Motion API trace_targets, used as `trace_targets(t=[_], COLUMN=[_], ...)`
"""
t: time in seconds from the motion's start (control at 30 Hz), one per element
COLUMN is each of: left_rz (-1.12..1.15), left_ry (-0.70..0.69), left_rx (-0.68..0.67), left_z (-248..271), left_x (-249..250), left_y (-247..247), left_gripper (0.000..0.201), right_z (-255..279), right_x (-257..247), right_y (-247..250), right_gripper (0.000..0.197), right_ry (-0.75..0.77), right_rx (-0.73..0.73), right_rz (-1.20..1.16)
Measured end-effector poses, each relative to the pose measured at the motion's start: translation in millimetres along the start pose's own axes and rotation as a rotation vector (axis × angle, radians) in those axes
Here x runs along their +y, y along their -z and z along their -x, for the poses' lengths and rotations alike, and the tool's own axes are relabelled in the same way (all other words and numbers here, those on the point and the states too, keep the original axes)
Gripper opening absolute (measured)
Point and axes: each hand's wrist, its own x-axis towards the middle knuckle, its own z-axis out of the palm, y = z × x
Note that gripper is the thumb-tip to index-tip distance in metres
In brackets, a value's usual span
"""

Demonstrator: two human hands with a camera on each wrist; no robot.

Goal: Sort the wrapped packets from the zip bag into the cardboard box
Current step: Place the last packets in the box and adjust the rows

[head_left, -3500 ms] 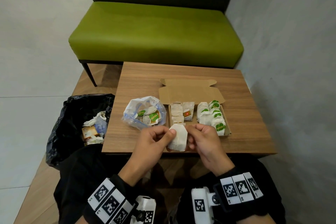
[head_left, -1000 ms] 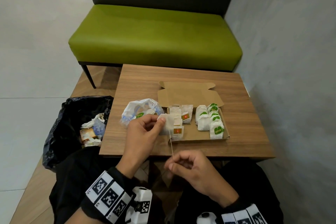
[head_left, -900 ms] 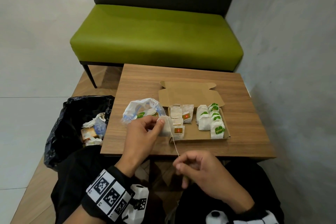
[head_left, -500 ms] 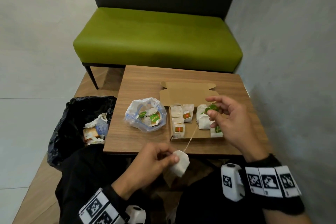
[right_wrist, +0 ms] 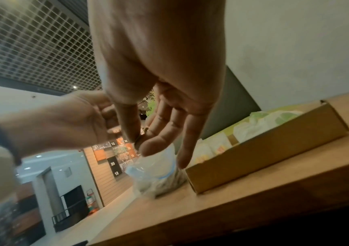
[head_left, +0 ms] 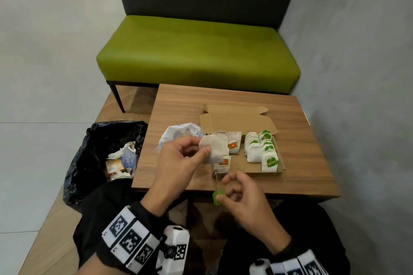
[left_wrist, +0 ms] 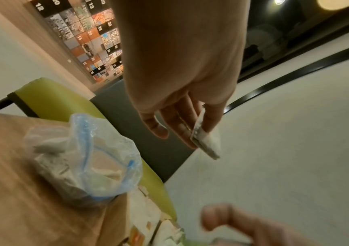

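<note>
The left hand (head_left: 178,158) pinches a white packet (head_left: 213,149) above the cardboard box's (head_left: 271,171) left compartment, beside the zip bag (head_left: 176,135), long axis roughly upright; its string runs down to the green tag (head_left: 216,196) pinched by the right hand (head_left: 241,198)

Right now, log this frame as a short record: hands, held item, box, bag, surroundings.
left hand: pinches a white tea bag above the table
right hand: pinches the green tag on its string
cardboard box: open, orange-tagged packets left, green-tagged packets right
zip bag: open, left of box
black bin bag: on the floor, holds wrappers
</note>
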Motion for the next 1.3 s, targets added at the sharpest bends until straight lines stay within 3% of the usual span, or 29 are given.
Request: trace_targets(t=[0.13, 0.23, 0.3, 0.4, 0.6, 0.77, 0.8, 0.93, 1.03, 1.17, 1.23, 1.3], left_rz=[-0.146, -0.165, -0.197, -0.278, -0.221, -0.243, -0.257, -0.232, -0.200, -0.247, -0.356, -0.502], left_ry=[-0.020, -0.014, -0.043, -0.136, -0.127, -0.158, -0.162, -0.157, -0.147, -0.148, -0.247, -0.356], left_rx=[0.062, -0.022, -0.065, -0.126, -0.173, -0.174, -0.175, -0.163, -0.132, -0.027, 0.052, -0.019], left_z=[0, 10, 17, 25, 37, 38, 38, 36, 34, 32, 33, 37], left_x=[-10, -14, -14, -16, -17, -20, -20, -17, -15, -16, -18, -22], left_y=[1, -3, -5, -7, -14, -13, -13, -12, -13, -18, -20, -22], left_gripper=[0.016, 0.021, 0.019, 0.017, 0.018, 0.014, 0.014, 0.015, 0.015, 0.021, 0.031, 0.036], right_z=[24, 30, 26, 13, -3, -6, -5, -1, 0, -3, -6, -9], right_x=[-30, -49, -55, -58, -55, -48, -47, -45, -43, -42, -40, -39], right_y=[4, 14, 21, 29, 34, 30, 30, 35, 37, 32, 29, 25], right_gripper=[0.017, 0.033, 0.034, 0.020, 0.012, 0.007, 0.003, 0.024, 0.021, 0.009, 0.017, 0.020], right_ry=[0.096, 0.119, 0.174, 0.290, 0.279, 0.212, 0.208, 0.162, 0.169, 0.164, 0.111, 0.049], right_rx=[-0.179, -0.236, -0.163, 0.007, 0.211, 0.252, 0.238, 0.094, 0.051, 0.176, 0.276, 0.329], right_rz=[-0.121, -0.241, -0.273, -0.234, -0.193, -0.128, -0.117, -0.072, -0.034, 0.043, 0.023, -0.037])
